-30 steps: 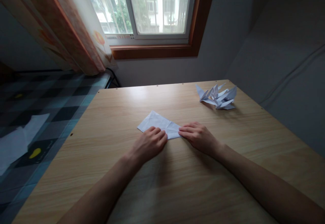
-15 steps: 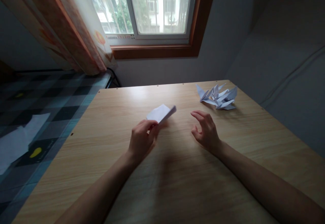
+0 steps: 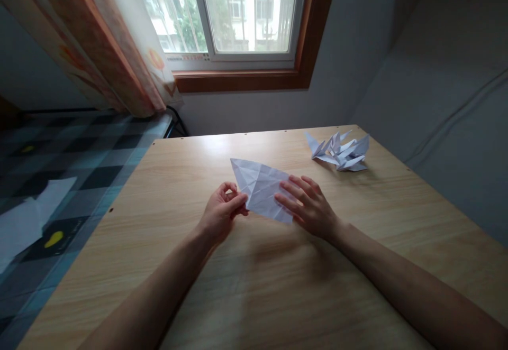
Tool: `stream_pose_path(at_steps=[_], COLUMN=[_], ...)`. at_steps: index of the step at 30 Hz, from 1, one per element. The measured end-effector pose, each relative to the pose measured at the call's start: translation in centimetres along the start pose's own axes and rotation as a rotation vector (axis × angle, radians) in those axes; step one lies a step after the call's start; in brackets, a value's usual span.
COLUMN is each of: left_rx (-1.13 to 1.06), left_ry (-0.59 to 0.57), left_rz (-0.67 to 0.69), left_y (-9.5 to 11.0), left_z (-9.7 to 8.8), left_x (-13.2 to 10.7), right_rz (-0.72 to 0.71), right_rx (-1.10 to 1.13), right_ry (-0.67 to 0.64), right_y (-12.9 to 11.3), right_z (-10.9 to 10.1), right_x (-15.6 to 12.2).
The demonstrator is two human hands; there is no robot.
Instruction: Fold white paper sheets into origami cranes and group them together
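A creased white sheet of paper (image 3: 260, 186) is held just above the wooden table (image 3: 278, 286), partly unfolded into a pointed shape. My left hand (image 3: 220, 213) pinches its left edge between thumb and fingers. On the paper's right side my right hand (image 3: 307, 206) lies with the fingers stretched across it. A pile of folded white paper figures (image 3: 341, 152) rests at the far right of the table, apart from both hands.
A window with an orange curtain (image 3: 119, 43) is behind the table. To the left is a checked surface with a white sheet (image 3: 27, 218) on it. A grey sofa or bed (image 3: 448, 101) borders the table's right side.
The paper was pressed flat under both hands, then my left hand lifted it folded. Now it is opened wider and my right hand has come back onto it.
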State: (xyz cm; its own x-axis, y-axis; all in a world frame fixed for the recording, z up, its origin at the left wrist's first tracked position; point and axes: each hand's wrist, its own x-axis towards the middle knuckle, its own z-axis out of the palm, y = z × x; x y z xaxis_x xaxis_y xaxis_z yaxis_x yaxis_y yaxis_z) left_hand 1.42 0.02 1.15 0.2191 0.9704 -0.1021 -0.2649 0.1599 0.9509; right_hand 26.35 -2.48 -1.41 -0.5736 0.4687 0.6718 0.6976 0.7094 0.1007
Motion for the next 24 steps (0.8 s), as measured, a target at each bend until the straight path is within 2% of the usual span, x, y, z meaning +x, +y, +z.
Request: stream_pose_path(at_steps=[3,5,8,10,12,14,16,19,24], left_rx=[0.335,0.707,1.336,1.539,1.584,1.582,1.600,1.655,1.669], left_ry=[-0.081,-0.099,-0.061,-0.123,-0.240,-0.342,-0.406,-0.442,-0.465], left_rz=[0.011,0.083,0.351,0.578,0.745,0.784,0.724,0.629,0.592], left_y=[0.0,0.0,-0.1,-0.4,-0.9,-1.3,-1.6,-1.5,-1.2], left_z=[-0.3,-0.5,-0.9,-1.1,-1.4,-1.7,-2.0,-2.2,-2.1], left_x=[-0.2,-0.4,-0.6,-0.5,-0.3,0.0,0.2,0.1,-0.1], right_rz=[-0.099,-0.137,-0.115,-0.086,-0.052,0.000,0.073,0.215,0.558], right_rx=[0.101,0.191,0.284,0.324,0.377,0.439,0.482,0.491,0.431], right_ry=[-0.084,-0.122,-0.148,-0.153,-0.171,-0.188,-0.196,-0.188,-0.200], right_y=[0.2,0.3,0.3,0.3,0.3,0.2,0.2,0.1,0.0], right_z=[0.2,0.5,0.9,1.0,1.0,0.9,0.7,0.5,0.6], right_x=[0.1,0.1,-0.1,-0.3,-0.4,-0.3,-0.2,0.1,0.4])
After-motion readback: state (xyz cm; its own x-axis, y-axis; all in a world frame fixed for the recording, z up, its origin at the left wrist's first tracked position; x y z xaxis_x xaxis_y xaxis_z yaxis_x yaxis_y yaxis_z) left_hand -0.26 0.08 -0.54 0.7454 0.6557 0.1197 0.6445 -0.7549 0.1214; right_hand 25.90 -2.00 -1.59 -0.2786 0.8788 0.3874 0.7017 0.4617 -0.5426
